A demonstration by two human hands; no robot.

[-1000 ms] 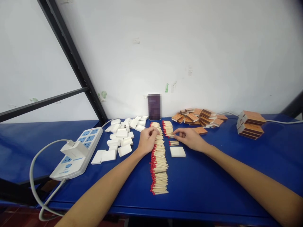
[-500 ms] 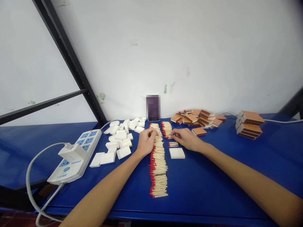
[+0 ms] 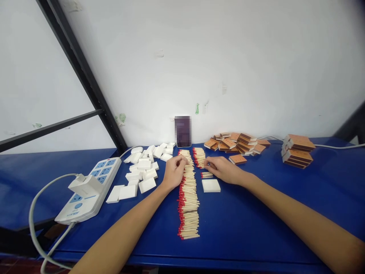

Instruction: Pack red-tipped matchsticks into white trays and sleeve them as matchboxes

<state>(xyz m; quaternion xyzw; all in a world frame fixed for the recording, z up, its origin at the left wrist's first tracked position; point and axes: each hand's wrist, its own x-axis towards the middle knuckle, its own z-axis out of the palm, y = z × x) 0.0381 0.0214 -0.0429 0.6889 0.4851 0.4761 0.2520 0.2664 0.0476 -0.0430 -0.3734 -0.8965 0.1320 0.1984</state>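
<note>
L hand (image 3: 172,173) curled, tips pressing long match row (image 3: 188,198) mid-frame; R hand (image 3: 224,169) pinches matches at short row (image 3: 199,156) – best keep heads aligned, grip light

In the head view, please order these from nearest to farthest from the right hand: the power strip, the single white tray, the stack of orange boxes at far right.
1. single white tray, just in front of the right hand, toward the camera.
2. stack of orange boxes, well off to the right.
3. power strip, far off to the left.
</note>
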